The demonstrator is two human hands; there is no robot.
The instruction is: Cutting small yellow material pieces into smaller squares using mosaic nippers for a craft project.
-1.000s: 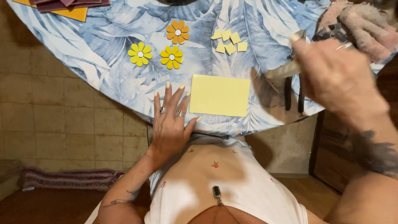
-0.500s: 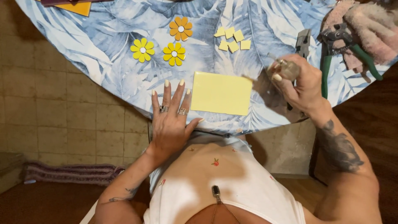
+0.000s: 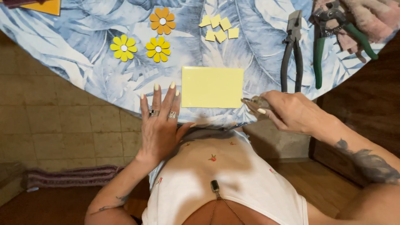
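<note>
Table [image 3: 83,50]: round, covered by blue-and-white leaf-print cloth; spans area ahead of both hands.
Floor [image 3: 62,125]: beige square tiles, below and left of left hand.
Rug [image 3: 71,177]: striped purple, rumpled, on floor near left elbow.
Wood surface [image 3: 366,108]: dark brown, right of right hand.
Light: warm, soft shadows.

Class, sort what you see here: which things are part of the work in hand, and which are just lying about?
In use:
right hand
small tool, held at the tile's edge
pale yellow tile
left hand, flat beside the tile

Lying about:
three flower pieces
small yellow squares
dark pliers
green-handled nippers
</note>
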